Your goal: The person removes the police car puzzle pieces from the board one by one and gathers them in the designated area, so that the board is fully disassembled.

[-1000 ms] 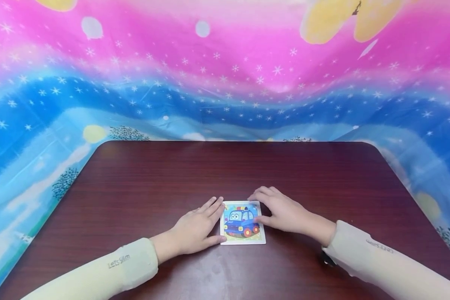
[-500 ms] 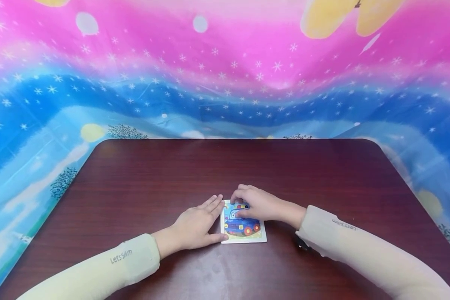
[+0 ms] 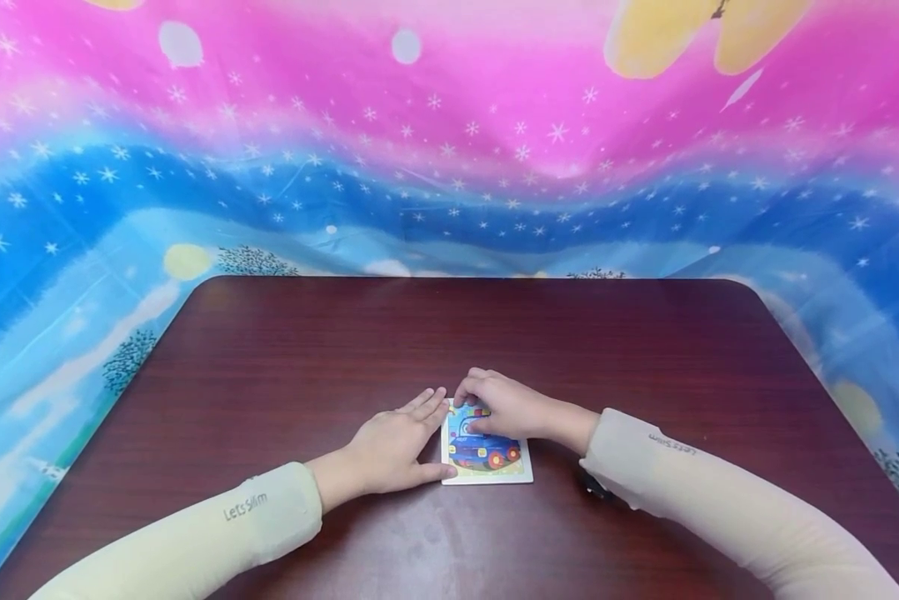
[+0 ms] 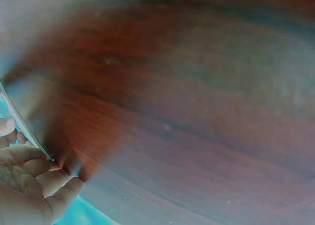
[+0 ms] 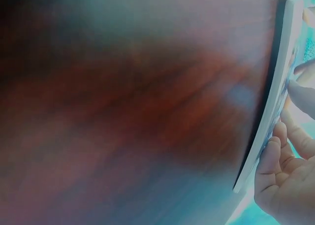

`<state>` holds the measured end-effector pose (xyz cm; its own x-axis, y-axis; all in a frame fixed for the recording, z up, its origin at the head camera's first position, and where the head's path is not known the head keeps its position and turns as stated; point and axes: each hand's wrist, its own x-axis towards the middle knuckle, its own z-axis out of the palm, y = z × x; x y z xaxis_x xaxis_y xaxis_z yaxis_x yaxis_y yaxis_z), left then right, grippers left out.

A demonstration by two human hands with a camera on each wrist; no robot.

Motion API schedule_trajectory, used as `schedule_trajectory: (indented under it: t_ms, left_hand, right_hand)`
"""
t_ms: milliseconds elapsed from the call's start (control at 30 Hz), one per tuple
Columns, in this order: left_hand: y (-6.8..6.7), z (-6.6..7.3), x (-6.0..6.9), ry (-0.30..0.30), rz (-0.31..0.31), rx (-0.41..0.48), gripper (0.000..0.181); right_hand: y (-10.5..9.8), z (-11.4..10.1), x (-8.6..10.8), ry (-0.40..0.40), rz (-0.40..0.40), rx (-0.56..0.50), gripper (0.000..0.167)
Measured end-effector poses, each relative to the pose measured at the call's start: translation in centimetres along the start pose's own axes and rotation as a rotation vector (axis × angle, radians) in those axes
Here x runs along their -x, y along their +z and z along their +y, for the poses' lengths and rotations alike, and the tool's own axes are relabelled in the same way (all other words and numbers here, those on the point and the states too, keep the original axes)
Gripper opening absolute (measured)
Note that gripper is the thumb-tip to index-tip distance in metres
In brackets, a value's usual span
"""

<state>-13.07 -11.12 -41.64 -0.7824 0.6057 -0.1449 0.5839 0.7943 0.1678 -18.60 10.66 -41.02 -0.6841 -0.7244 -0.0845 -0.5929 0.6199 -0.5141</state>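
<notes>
Board [image 3: 486, 469] lies on the table [image 3: 329, 350] toward six o'clock, left hand [image 3: 392, 450] straight-fingered, unclenched against its nine o'clock edge; right hand [image 3: 515, 408], fingers bent, hold unclear, is now shifted from three to eleven o'clock, probably the spot being worked.

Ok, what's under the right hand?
The right hand is over the upper part of the square car picture. Its red wheels and white bottom border show; the hand covers the upper right, so the print there is hidden.
</notes>
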Motion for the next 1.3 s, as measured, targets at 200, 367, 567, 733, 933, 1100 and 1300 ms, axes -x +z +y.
schedule_trajectory:
  t_ms: [200,367,567,733,933,1100,1300]
  left_hand:
    - [0.07,-0.05,-0.02,-0.005,0.002,0.010,0.093]
    - [0.13,-0.03,0.05,-0.005,0.002,0.023,0.093]
    - [0.27,0.09,0.18,-0.020,-0.005,0.037,0.094]
    - [0.20,0.13,0.14,-0.026,-0.009,0.041,0.094]
    - [-0.10,0.15,-0.17,-0.028,0.001,0.052,0.094]
    - [-0.06,0.16,-0.09,-0.041,-0.013,0.059,0.094]
    - [0.13,0.10,0.01,-0.044,-0.009,0.066,0.094]
  right_hand:
    - [-0.02,-0.33,-0.08,0.010,-0.009,-0.007,0.027]
    - [-0.09,-0.58,-0.22,0.028,-0.028,-0.005,0.027]
    - [-0.13,-0.75,-0.29,0.045,-0.043,-0.017,0.027]
    - [-0.31,-0.66,-0.48,0.047,-0.049,-0.025,0.030]
    - [-0.62,-0.31,-0.51,0.041,-0.039,-0.049,0.029]
    - [-0.48,-0.18,-0.56,0.030,-0.045,-0.076,0.025]
    - [-0.19,-0.08,-0.74,0.037,-0.032,-0.087,0.025]
